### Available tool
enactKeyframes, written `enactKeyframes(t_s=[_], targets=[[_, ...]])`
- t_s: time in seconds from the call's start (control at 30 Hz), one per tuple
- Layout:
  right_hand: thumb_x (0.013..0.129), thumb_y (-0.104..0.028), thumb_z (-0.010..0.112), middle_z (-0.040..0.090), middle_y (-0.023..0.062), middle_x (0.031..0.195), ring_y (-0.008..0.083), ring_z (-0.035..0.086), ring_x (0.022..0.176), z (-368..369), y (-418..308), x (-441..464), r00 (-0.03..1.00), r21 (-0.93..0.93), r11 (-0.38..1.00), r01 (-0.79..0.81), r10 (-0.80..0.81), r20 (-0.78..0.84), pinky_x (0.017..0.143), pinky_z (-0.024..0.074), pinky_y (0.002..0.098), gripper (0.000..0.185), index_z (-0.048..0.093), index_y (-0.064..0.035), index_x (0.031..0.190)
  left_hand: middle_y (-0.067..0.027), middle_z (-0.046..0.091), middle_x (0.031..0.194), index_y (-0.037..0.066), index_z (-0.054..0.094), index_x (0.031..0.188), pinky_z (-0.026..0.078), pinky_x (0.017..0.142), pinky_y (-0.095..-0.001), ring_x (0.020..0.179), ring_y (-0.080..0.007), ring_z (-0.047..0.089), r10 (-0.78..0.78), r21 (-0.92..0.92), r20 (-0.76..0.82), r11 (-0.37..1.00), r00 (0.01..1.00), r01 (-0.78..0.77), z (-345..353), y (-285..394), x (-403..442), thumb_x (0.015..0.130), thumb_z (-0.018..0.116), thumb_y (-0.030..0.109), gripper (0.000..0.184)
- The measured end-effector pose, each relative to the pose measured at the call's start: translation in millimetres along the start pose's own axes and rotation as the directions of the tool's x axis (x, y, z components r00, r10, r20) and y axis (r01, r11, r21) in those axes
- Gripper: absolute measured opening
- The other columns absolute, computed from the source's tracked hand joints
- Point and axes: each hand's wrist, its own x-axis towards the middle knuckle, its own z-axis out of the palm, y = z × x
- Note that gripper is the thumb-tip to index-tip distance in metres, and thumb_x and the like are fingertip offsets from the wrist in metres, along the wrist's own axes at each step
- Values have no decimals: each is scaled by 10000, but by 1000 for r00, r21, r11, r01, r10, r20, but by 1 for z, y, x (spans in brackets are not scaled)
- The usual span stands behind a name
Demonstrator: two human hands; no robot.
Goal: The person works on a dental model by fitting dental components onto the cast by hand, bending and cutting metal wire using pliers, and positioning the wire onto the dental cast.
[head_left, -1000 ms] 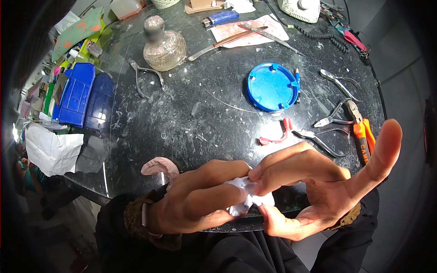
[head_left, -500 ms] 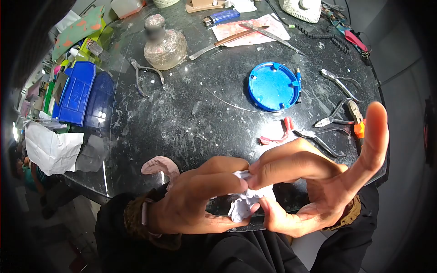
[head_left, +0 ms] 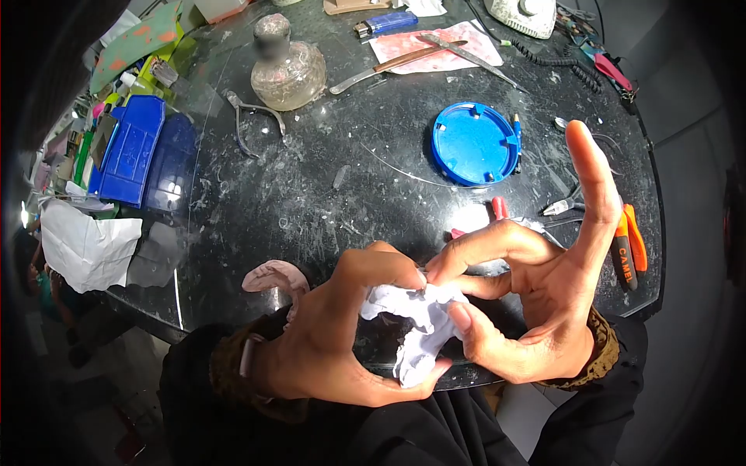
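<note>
My left hand (head_left: 330, 330) and my right hand (head_left: 556, 299) hold one whitish plaster dental cast (head_left: 423, 309) between them, close to the table's front edge. It looks curved, with a lumpy edge. The left thumb supports it from below while the left fingers grip its top. On the right side, my thumb and fingers pinch the cast, and one finger points up, away from it. A pale pink curved piece (head_left: 272, 272) lies beside my left wrist, partly covered by it. Just beyond my right fingers is a red curved piece (head_left: 500, 207), mostly hidden.
A blue round lid (head_left: 475, 145) lies right of centre. Pliers (head_left: 561, 206) and an orange-handled cutter (head_left: 624, 248) rest at the right. Farther back are a glass burner (head_left: 289, 75), two knives (head_left: 400, 66) and a blue lighter (head_left: 386, 24). Crumpled paper (head_left: 92, 247) sits left.
The cast has turned in my hands and shows more of its curved shape. My left fingers have shifted up and back. My raised right finger has moved left. The view has shifted slightly.
</note>
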Motion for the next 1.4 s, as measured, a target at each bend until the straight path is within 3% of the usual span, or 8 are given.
enactKeyframes(t_s=[0.77,0.87,1.03,1.1,1.23,1.33,1.37,1.4], targets=[[701,52,724,604,154,867,262,653,838,1,-1,4,1000,2,1000,0,0,1,710,579,350,1198,-206,-159,1426,-155,499,1114,9,357,1244,510,765,-328,933,-263,620,-78,-135,-44,988,996,72,5,-3,-7,611,851,104,808],[700,53,723,602,153,866,261,652,837,1,-2,1,1000,32,999,9,-9,-22,709,578,349,1210,-218,-164,1430,-159,508,1082,55,260,1277,499,754,-325,922,-195,596,-81,-41,-7,996,997,81,3,-1,-2,583,806,-25,887],[700,54,721,598,152,865,259,651,836,-1,-3,-4,986,71,986,153,-148,-72,709,578,349,1231,-238,-172,1437,-193,518,1102,74,244,1295,509,760,-317,944,-213,606,88,86,-25,993,996,-85,3,-5,2,608,792,-96,895],[694,45,740,595,141,852,260,653,817,-5,1,-6,956,32,955,294,-293,-20,685,572,342,1259,-248,-188,1439,-223,517,1114,94,246,1289,522,756,-313,958,-238,614,133,47,-48,990,990,-130,5,-9,1,622,791,-116,887],[654,19,820,571,111,816,238,641,751,-21,-16,7,871,-175,897,407,-323,372,656,560,329,1334,-211,-232,1463,-277,550,1085,113,266,1250,556,705,-319,911,-276,648,212,1,22,977,977,-212,-4,-9,7,631,799,-85,841],[649,62,804,595,131,859,246,632,810,-11,-15,0,928,23,947,320,-319,191,722,562,330,971,114,-129,1304,-282,582,1032,110,285,1188,571,651,-314,844,-292,671,255,121,55,958,965,-260,-9,-6,13,651,818,-20,768],[645,97,788,626,160,907,274,646,880,-6,-16,-4,959,186,949,255,-272,78,783,557,347,645,372,-31,1122,-282,588,1020,112,288,1170,577,642,-319,824,-297,674,264,142,51,953,963,-269,-9,-6,13,653,825,4,754],[641,106,787,629,162,914,277,646,892,-5,-16,-5,963,212,946,245,-263,62,791,556,345,608,406,-17,1099,-281,594,1007,114,291,1152,583,632,-324,803,-301,678,273,163,48,947,961,-277,-9,-6,13,655,832,27,740]])
